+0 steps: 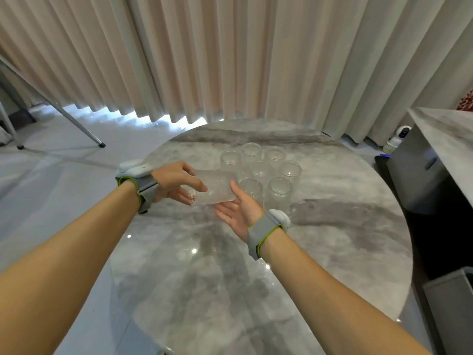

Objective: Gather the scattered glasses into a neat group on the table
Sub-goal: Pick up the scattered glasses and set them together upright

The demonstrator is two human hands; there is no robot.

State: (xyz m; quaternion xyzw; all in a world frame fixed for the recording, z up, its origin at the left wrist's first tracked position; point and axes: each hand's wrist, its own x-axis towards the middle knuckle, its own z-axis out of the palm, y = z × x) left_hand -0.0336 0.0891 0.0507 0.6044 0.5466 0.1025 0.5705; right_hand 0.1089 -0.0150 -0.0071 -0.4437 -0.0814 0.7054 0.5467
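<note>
Both forearms reach in from the near edge of the surface (332, 252), each with a grey wrist strap. Between our hands we carry a clear textured glass (216, 187), tipped on its side and held above the marble, its long axis running left to right. Our left hand (176, 183) wraps one end of it, fingers (197, 187) curled over the top and thumb side underneath, so that hand is gripping the glass. Our right hand (239, 211) lies open, palm up, its fingers spread beneath and against the other end; it supports the glass and does not clasp it.

Just beyond the right end of the held glass stands the group of glasses (263, 172), seven upright ribbed tumblers set close together toward the far edge of the surface. The nearest of them (250, 189) sits just beside our right fingertips.

We judge the gathering almost done: the coming move turns on the glass being stood upright and set down at the near left side of the cluster. Our right hand is nearer that spot. A clumsy turn could knock the neighbouring tumbler.
</note>
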